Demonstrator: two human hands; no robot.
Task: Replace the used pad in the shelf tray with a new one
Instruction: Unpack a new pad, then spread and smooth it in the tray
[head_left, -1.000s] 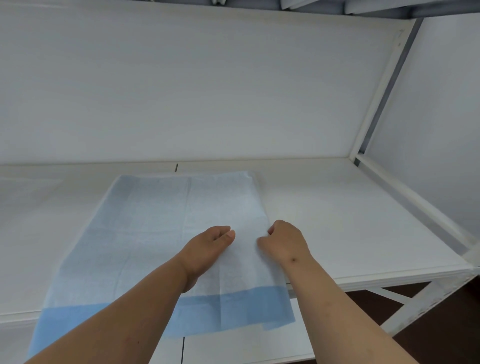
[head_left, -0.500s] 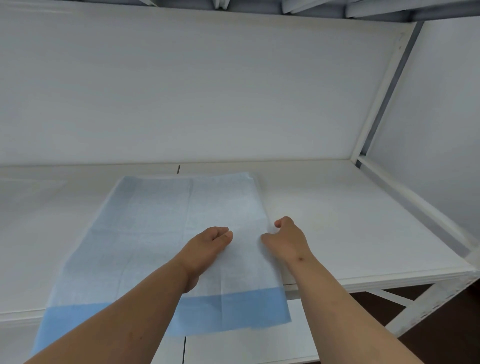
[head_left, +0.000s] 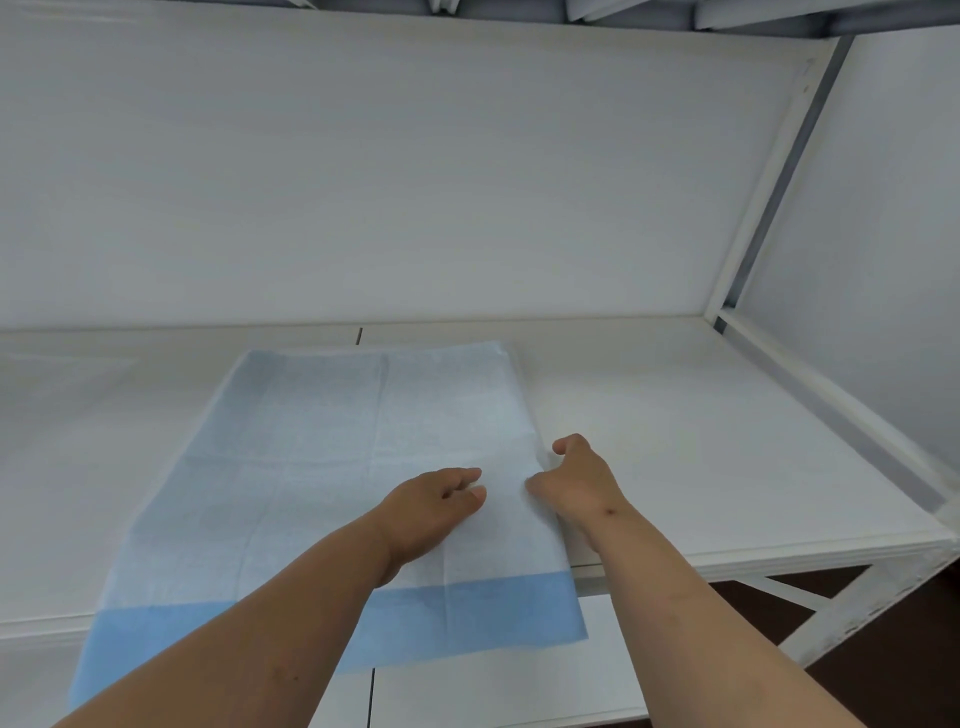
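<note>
Blue pad (head_left: 322, 467) flat on shelf (head_left: 701, 441); left hand (head_left: 434, 506) pressing it, fingers together; right hand (head_left: 576, 480) at 3 o'clock edge, loosely curled.

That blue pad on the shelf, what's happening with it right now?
A person is working on a blue pad lying on a white shelf. The left hand rests flat on the pad near its right side. The right hand is at the pad's right edge, fingers curled as if gripping it. The pad's darker blue front strip hangs over the shelf's front edge.
</note>
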